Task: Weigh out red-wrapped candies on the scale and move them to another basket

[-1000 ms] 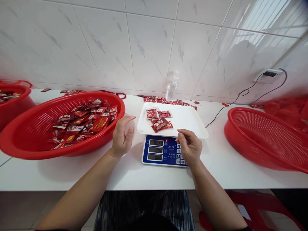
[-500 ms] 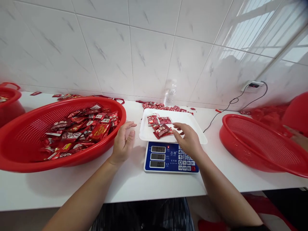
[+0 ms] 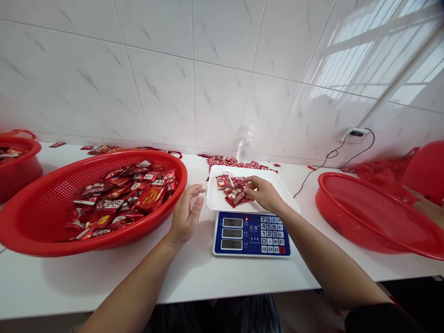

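Several small red snack packets (image 3: 223,181) lie on the white weighing pan (image 3: 277,181) of a digital scale (image 3: 251,233). My right hand (image 3: 262,194) reaches over the pan from the right, its thumb and fingers closed on a dark red snack packet (image 3: 236,196) at the front of the group. My left hand (image 3: 187,212) is open, fingers apart and holding nothing, between the scale and a big red basket (image 3: 31,217). Many red packets (image 3: 114,203) are heaped in that basket. The scale's three displays are lit but hard to read.
A second red basket (image 3: 350,222) stands on the right, with a co-worker's hand (image 3: 426,208) beyond it. A clear plastic bottle (image 3: 245,145) and flat red packaging (image 3: 231,162) lie along the tiled wall. A black cable (image 3: 321,169) runs to a wall socket (image 3: 354,134).
My right hand has moved left over the pan, and its fingers have closed on a dark red packet, which has turned slightly. My left hand stays open. The view has tilted a little.
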A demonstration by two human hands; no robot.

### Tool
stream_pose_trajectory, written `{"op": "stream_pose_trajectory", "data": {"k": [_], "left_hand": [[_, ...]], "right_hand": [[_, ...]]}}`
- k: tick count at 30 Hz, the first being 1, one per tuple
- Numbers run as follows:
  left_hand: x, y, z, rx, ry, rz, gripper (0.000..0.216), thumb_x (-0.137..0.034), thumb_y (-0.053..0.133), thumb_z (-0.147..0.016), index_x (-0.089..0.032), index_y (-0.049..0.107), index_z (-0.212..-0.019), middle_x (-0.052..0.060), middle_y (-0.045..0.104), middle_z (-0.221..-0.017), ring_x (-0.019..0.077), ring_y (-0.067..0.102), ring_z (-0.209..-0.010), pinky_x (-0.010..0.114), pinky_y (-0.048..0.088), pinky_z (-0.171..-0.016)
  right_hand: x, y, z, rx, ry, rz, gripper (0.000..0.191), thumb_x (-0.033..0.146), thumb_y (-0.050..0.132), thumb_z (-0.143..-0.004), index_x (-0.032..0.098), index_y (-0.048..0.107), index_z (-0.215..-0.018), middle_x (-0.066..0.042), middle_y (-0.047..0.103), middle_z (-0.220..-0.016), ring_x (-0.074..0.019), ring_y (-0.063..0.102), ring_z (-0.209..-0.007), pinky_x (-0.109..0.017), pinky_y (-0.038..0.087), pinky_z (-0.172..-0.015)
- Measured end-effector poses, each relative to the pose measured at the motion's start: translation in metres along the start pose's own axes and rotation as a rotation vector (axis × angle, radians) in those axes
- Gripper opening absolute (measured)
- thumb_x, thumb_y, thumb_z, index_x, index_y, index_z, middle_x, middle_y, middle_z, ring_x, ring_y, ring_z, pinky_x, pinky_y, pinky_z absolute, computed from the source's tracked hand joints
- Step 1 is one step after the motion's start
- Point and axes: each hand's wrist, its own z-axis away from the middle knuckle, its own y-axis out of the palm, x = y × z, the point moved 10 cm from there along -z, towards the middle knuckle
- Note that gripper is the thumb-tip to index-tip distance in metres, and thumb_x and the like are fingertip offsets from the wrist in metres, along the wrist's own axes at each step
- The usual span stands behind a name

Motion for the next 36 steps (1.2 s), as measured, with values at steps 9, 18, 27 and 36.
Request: {"op": "stream_pose_trajectory", "data": {"k": [9,18,27,36], "left_hand": [[0.009,-0.003,-0.001,-0.004,-0.045,-0.015,0.034,-0.039,0.044,-0.096,-0.021,0.05,-0.123,0.009,0.064,-0.111,0.0211,0.061,-0.106,0.04,0.047,-0.095],[0.014,-0.001,-0.001,-0.001,-0.049,0.03,0.035,-0.041,0.044,-0.096,-0.02,0.05,-0.124,0.011,0.063,-0.112,0.0219,0.06,-0.106,0.043,0.047,-0.094],[0.009,0.007,-0.002,0.02,-0.034,0.07,0.036,-0.04,0.045,-0.095,-0.02,0.05,-0.124,0.011,0.062,-0.113,0.0225,0.059,-0.108,0.044,0.048,-0.094],[0.007,0.003,-0.002,0.011,-0.044,0.082,0.034,-0.039,0.045,-0.096,-0.021,0.05,-0.124,0.011,0.061,-0.114,0.0224,0.059,-0.108,0.043,0.048,-0.093]], "right_hand": [[0.003,-0.007,-0.065,0.109,-0.053,0.028,0.019,0.015,0.057,-0.081,0.021,0.074,-0.086,0.0,0.073,-0.083,-0.0131,0.065,-0.075,-0.026,0.05,-0.071],[0.027,-0.026,-0.03,-0.079,-0.119,0.134,0.022,0.024,0.052,-0.089,0.024,0.07,-0.102,-0.003,0.071,-0.108,-0.0172,0.063,-0.094,-0.033,0.047,-0.083],[0.025,0.001,0.027,0.203,-0.285,0.402,0.019,0.027,0.053,-0.091,0.026,0.071,-0.099,-0.003,0.072,-0.095,-0.0201,0.06,-0.094,-0.033,0.047,-0.078],[0.026,-0.034,0.045,-0.112,-0.257,0.349,0.021,0.03,0.051,-0.093,0.024,0.068,-0.103,-0.004,0.072,-0.096,-0.0198,0.063,-0.089,-0.033,0.05,-0.072]]}}
